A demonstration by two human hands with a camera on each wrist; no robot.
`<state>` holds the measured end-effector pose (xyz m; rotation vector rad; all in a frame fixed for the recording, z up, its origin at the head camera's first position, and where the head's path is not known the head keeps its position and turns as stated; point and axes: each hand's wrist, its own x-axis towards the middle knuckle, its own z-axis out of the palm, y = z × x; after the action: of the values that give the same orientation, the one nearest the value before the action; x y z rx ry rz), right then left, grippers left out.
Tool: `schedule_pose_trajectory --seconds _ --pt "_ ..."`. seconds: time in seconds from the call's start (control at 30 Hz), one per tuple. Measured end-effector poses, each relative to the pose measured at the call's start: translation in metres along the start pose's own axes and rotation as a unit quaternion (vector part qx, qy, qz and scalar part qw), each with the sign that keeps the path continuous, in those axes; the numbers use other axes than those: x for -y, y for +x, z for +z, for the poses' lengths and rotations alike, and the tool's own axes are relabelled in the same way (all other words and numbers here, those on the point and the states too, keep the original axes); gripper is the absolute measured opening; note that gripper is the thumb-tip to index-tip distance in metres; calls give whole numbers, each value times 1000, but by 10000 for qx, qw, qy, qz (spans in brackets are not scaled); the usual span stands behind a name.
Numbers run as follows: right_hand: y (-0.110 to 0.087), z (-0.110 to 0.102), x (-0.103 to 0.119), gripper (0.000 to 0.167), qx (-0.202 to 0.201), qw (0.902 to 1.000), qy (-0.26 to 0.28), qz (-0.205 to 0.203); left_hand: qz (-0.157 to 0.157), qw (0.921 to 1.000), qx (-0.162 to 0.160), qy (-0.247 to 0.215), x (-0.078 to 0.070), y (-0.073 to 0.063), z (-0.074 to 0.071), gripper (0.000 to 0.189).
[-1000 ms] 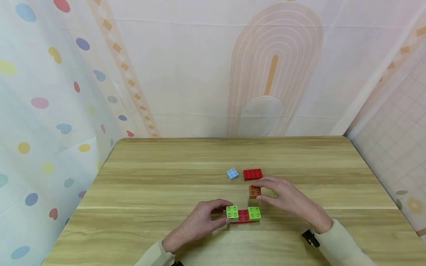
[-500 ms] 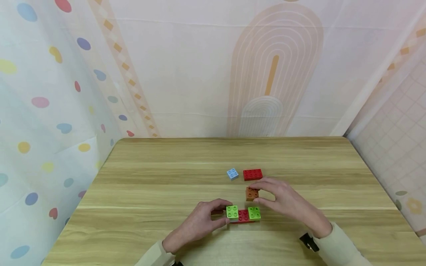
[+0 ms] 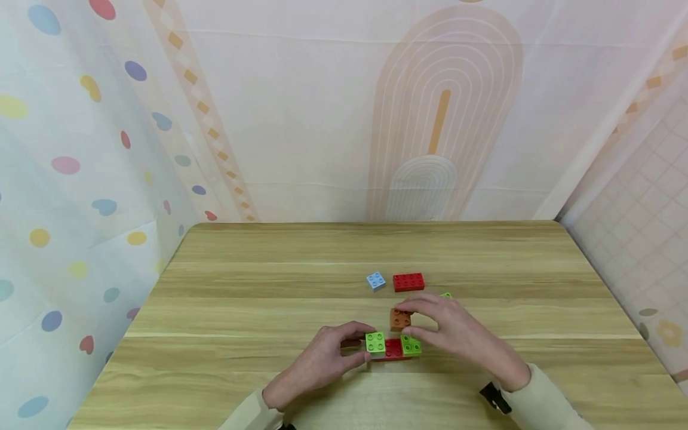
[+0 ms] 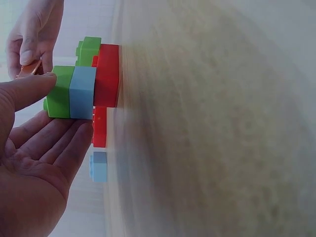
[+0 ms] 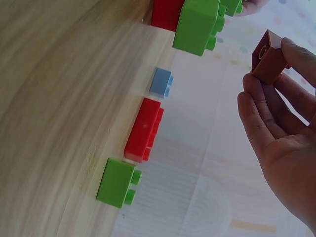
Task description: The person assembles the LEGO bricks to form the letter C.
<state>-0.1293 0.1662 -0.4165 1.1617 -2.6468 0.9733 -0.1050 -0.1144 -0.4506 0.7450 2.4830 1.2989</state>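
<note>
On the table stands a small build: a long red brick (image 3: 394, 350) at the bottom, a light blue brick (image 4: 82, 93) on its left end with a green brick (image 3: 375, 343) on top, and another green brick (image 3: 411, 346) on its right end. My left hand (image 3: 325, 356) pinches the left stack between thumb and fingers. Raised off the table, a brown brick (image 3: 400, 320) is pinched by my right hand (image 3: 457, 327), just behind the build. The right wrist view shows the brown brick's hollow underside, tilted, with air around it.
Behind the build lie a loose light blue brick (image 3: 375, 280) and a loose red brick (image 3: 408, 282). A loose green brick (image 5: 117, 182) sits right of them, mostly covered by my right hand in the head view. A patterned curtain hangs behind the wooden table (image 3: 242, 286).
My right hand has carried the brown brick left and toward the build. More of the loose green brick shows behind that hand. The left hand and the build have stayed put.
</note>
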Motion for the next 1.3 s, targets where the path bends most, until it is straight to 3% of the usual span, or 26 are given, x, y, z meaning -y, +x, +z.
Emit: schedule_pose_trajectory --seconds 0.47,1.07,1.3 --pt "3 10 6 34 4 9992 232 -338 126 9999 -35 1 1 0 1 32" --pt "8 16 14 37 8 9983 -77 -583 178 9997 -107 105 2 0 2 33" --pt "10 19 14 36 66 9979 161 -625 118 9998 -82 113 1 0 1 33"
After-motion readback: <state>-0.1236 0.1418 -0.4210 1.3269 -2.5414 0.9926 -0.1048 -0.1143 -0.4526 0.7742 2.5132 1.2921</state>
